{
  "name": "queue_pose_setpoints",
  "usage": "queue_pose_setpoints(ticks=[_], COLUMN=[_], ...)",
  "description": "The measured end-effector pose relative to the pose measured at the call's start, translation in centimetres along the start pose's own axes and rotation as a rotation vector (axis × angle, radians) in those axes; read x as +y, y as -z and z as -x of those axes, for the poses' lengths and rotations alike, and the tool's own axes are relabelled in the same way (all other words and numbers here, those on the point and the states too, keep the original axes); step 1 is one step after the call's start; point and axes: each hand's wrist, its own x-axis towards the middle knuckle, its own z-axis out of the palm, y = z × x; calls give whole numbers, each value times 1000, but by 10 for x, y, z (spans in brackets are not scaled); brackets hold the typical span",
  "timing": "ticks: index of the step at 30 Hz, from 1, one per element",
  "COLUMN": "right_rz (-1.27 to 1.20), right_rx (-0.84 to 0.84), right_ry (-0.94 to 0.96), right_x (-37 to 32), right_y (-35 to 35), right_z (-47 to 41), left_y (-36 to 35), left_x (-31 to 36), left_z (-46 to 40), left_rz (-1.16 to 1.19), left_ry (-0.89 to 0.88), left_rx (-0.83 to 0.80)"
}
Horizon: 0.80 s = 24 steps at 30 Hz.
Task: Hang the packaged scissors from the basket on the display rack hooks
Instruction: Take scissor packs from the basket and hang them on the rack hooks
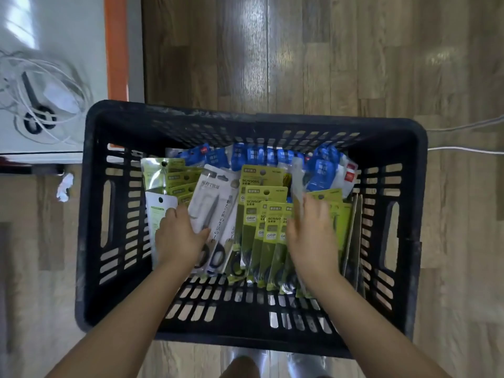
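I look straight down into a black slotted basket standing on a wood-pattern floor. It is filled with packaged scissors: green-carded packs overlapping through the middle and left, blue packs along the far wall, and a white pack lying tilted left of centre.

My left hand is inside the basket on the left side. Its thumb lies across the white pack and its fingers reach toward a pale-labelled pack just beside it. I cannot tell whether it grips either pack or only rests on them.

My right hand is over the green packs on the right, fingers spread and pointing away from me, touching a clear-sleeved pack standing on edge. The hand is blurred, so I cannot tell whether it has closed on anything.

To the upper left, beside the basket, a white surface with an orange edge carries a loose pair of black-handled scissors tangled in white cord.
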Motion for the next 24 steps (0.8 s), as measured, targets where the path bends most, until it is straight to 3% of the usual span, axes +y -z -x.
queue_pose_setpoints(ticks=[3, 6, 8, 11, 14, 17, 20, 24], right_rz=[66, 308, 430, 333, 167, 26, -12, -238], right_rx=[-179, -441, -485, -282, -85, -131, -166, -118], right_ry=[65, 106, 152, 160, 29, -156, -215, -290], right_x=[-16, -19, -14, -9, -7, -6, -6, -13], right_y=[-20, -39, -48, -50, -45, -39, -39, -35], right_z=[7, 12, 14, 11, -1, -23, -38, -38], left_y=[-1, -5, -8, -13, -14, -14, -13, -5], left_x=[-9, -14, -17, -24, -26, -24, -19, -16], left_z=[0, 0, -1, -5, -8, -8, -6, 2], left_rz=[55, 162, 279, 436, 548, 655, 754, 811], left_ry=[11, 35, 81, 118, 166, 214, 229, 266], left_rx=[-40, -60, -97, -172, -180, -183, -233, -226])
